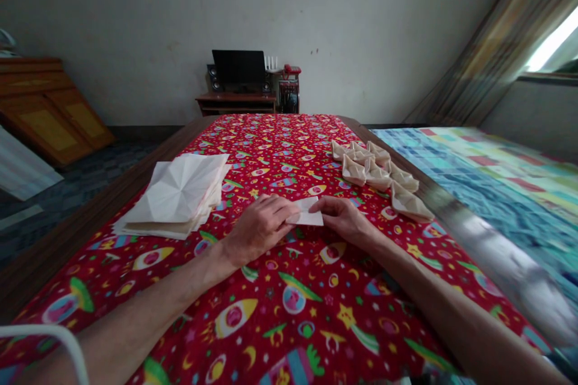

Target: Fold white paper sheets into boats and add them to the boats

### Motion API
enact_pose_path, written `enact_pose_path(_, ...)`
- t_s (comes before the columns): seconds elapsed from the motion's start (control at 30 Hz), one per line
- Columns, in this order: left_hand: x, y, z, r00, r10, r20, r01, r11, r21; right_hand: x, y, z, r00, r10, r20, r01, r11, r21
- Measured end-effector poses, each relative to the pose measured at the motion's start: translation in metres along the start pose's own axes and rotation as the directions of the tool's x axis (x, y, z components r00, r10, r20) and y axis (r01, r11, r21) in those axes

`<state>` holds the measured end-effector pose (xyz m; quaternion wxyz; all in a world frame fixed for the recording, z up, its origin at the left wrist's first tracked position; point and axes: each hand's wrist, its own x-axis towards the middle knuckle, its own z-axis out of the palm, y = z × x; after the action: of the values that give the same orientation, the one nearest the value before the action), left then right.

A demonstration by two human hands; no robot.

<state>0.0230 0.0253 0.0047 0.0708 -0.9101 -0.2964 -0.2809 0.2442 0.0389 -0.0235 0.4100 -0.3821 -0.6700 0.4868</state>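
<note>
A small piece of folded white paper (305, 216) lies between my two hands, low over the red patterned cloth. My left hand (262, 225) covers its left end, the fingers closed together on it. At the paper's right side, my right hand (345, 219) pinches the edge between thumb and fingers. To the left sits a stack of creased white paper sheets (180, 189), the top one with fold lines spreading from its middle. Several folded paper boats (377, 171) stand in a group to the right.
A red cloth with rockets and stars (280, 150) covers the long table, whose dark wooden edge (149, 183) shows. A monitor (239, 67) stands on a desk at the wall. A bed (497, 180) is on the right, a wooden cabinet (49, 108) on the left. A white cable (49, 331) curves at lower left.
</note>
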Motion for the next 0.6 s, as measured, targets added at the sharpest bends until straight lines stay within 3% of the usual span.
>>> enact_pose_path(0.1, -0.001, -0.001, 0.006, 0.998, -0.047, -0.029, 0.045, 0.998, -0.039, -0.001, -0.002, -0.004, 0.999, -0.005, 0.042, 0.008, 0.996, -0.083)
enact_pose_path(0.2, -0.002, -0.004, 0.014, 0.997, -0.078, 0.024, 0.081, 0.989, -0.121, -0.001, -0.007, -0.01, 0.995, -0.081, 0.062, 0.098, 0.932, -0.35)
enact_pose_path(0.37, -0.002, -0.003, 0.021, 0.999, -0.018, 0.048, 0.025, 0.989, -0.149, -0.015, -0.02, -0.014, 0.928, -0.313, 0.202, 0.358, 0.599, -0.716)
enact_pose_path(0.47, -0.003, -0.001, 0.019, 0.997, 0.066, 0.052, -0.062, 0.996, -0.071, -0.031, -0.025, -0.008, 0.889, -0.437, 0.136, 0.332, 0.41, -0.85)
enact_pose_path(0.53, -0.003, 0.0, 0.017, 0.993, 0.094, 0.074, -0.092, 0.995, -0.025, -0.041, -0.027, -0.002, 0.898, -0.406, 0.168, 0.324, 0.352, -0.878)
enact_pose_path(0.6, -0.003, 0.0, 0.016, 0.992, 0.087, 0.091, -0.086, 0.996, -0.012, -0.047, -0.028, 0.002, 0.909, -0.354, 0.22, 0.348, 0.352, -0.869)
